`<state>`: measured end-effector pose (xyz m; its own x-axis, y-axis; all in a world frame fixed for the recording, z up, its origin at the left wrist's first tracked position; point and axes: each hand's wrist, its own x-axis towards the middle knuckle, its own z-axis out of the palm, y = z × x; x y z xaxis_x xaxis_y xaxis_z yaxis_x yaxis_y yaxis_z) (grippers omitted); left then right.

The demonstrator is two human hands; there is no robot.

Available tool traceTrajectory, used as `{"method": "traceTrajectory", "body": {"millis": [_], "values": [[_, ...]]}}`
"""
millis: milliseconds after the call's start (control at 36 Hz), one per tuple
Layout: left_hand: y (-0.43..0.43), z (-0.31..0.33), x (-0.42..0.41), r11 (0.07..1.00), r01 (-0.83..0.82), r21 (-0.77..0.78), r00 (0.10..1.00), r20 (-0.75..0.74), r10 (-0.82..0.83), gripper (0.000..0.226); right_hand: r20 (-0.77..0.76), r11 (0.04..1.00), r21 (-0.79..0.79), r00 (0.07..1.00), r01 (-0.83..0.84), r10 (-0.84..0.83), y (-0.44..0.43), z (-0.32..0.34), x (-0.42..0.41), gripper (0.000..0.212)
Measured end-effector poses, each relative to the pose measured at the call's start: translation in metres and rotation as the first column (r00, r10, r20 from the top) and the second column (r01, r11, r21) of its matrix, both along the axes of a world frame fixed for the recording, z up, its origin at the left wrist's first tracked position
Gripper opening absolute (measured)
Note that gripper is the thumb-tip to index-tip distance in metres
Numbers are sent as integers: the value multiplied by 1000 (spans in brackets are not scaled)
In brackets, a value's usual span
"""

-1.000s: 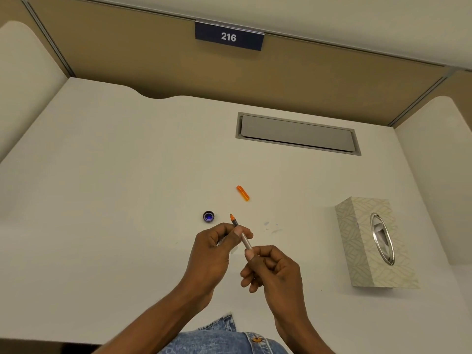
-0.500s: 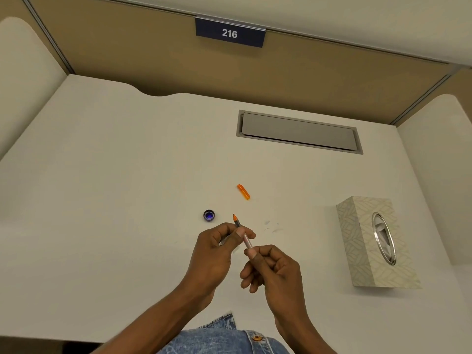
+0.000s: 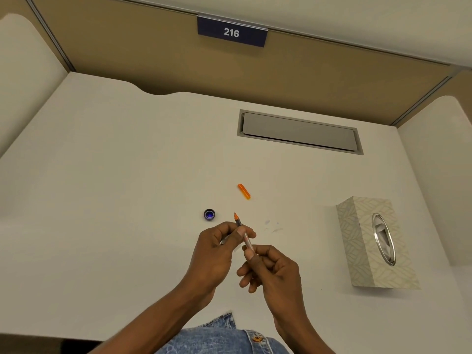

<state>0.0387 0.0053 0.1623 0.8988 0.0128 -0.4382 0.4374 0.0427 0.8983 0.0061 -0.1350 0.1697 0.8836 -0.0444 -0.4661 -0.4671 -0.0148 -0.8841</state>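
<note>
A thin, light, stiff pen (image 3: 244, 235), uncapped and probably best gripped mid-barrel, is pinched above the near table (image 3: 102, 200) by the left hand (image 3: 217, 254) and right hand (image 3: 270, 272), its orange cap (image 3: 244, 191) lying beyond.

One wide-angle view from the head; forward and down; close over desk (image 3: 115, 213), left hand (image 3: 217, 254), right hand (image 3: 270, 269)

Numbered study carrel (sign (image 3: 232, 32) "216")
</note>
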Motion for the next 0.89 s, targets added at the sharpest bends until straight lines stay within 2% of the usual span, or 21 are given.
{"method": "traceTrajectory", "body": {"millis": [444, 528, 611, 722, 889], "values": [[-1, -2, -2, 1000, 22, 1, 1000, 4, -22, 28, 3, 999, -9, 999, -54, 54, -2, -5, -3, 32], [-1, -3, -1, 1000, 3, 22, 1000, 7, -4, 26, 23, 999, -34, 999, -22, 22, -1, -5, -4, 25], [-1, -3, -1, 999, -21, 43, 1000, 7, 21, 23, 74, 989, -144, 997, 22, -11, -1, -7, -4, 12], [-3, -4, 0, 998, -35, 57, 999, 16, 34, 17, 178, 947, -309, 984, 84, -29, -5, -14, -5, 25], [-7, -4, -1, 996, -42, 76, 999, -5, 42, 15, 365, 830, -540, 928, 143, 77, -7, -24, -9, 29]]}}
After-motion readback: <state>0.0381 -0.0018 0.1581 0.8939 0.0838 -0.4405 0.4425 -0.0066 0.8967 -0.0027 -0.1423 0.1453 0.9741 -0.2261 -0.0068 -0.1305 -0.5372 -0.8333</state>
